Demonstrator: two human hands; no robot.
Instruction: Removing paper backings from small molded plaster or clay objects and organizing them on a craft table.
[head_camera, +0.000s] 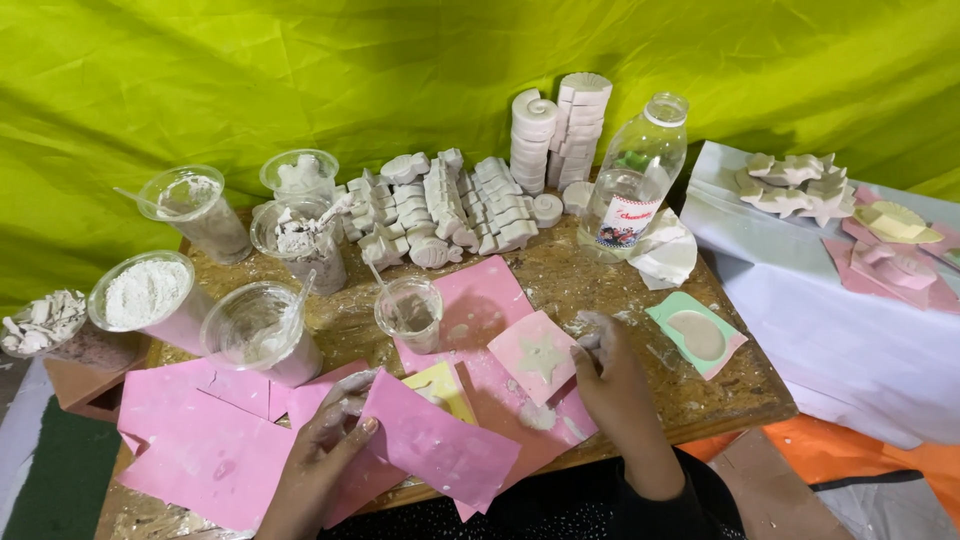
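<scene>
My left hand (325, 440) grips the edge of a pink rubber mould sheet (440, 445) near the table's front. Half under that sheet lies a yellow mould (440, 385). My right hand (610, 370), dusted white, touches the right edge of a small pink mould (538, 355) filled with a star-shaped white cast. A small clear cup with a stirrer (410, 312) stands just behind these moulds.
Rows of white plaster casts (440, 205) and two stacks (560, 125) sit at the back beside a clear bottle (635, 180). Cups of powder and paste (145, 295) stand left. A green-pink filled mould (697, 335) lies right. More casts and moulds rest on the white-covered side table (800, 290).
</scene>
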